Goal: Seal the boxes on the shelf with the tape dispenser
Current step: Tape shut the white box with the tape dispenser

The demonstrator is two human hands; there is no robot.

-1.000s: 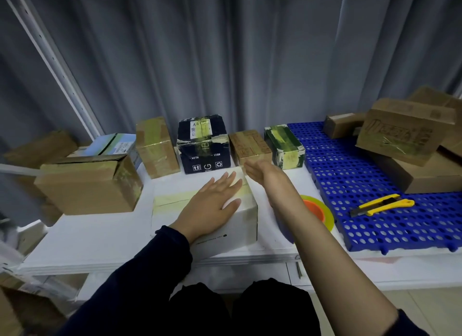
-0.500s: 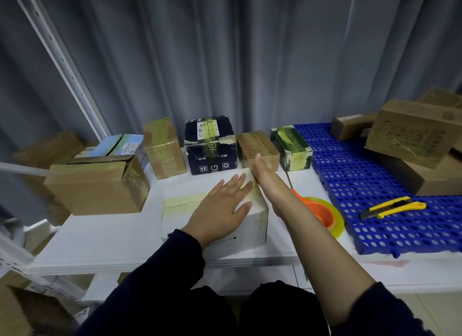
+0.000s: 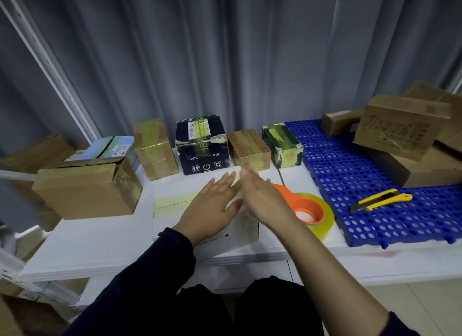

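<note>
A white box (image 3: 172, 217) with a strip of yellowish tape along its top lies on the white shelf (image 3: 105, 238) in front of me. My left hand (image 3: 212, 205) rests flat on the box top, fingers straight. My right hand (image 3: 265, 198), blurred by motion, lies with straight fingers over the box's right end. Just right of the box sits the orange tape dispenser (image 3: 303, 207) with its roll of clear yellowish tape; neither hand touches it.
Behind the white box stands a row of taped boxes: brown (image 3: 155, 149), black (image 3: 201, 144), small brown (image 3: 248, 147), green (image 3: 282, 145). A large brown box (image 3: 87, 185) sits left. A blue perforated mat (image 3: 350, 175) holds a yellow utility knife (image 3: 381, 200) and stacked cartons (image 3: 402, 127).
My right hand has swept back from the far right corner of the white box toward its right end. My left hand stays flat on the box top.
</note>
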